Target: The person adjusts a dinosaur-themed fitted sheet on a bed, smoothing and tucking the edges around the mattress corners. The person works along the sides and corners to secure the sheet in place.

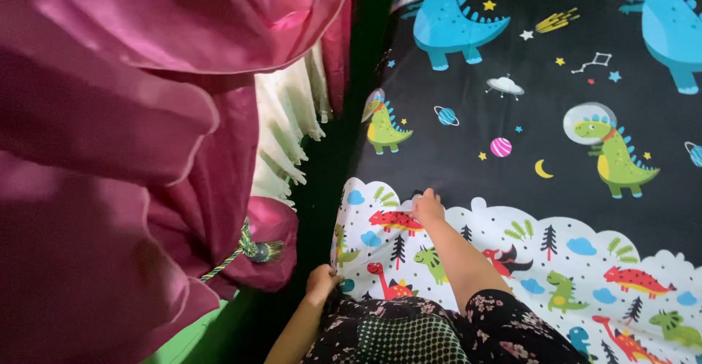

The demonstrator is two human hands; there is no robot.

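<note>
Sheet [512, 254] with dinosaur print lies spread under both hands. Left hand [322, 282], nearest, curls closed over its edge beside the dark gap. Right hand [428, 207], arm stretched forward, presses fingers down, pinching the sheet where white meets black. Curtain [110, 152] hangs left of the grip.

left hand [322, 283] grips dinosaur bedsheet [512, 152] edge | right hand [428, 207] presses sheet flat | magenta curtain [110, 152] beside
</note>
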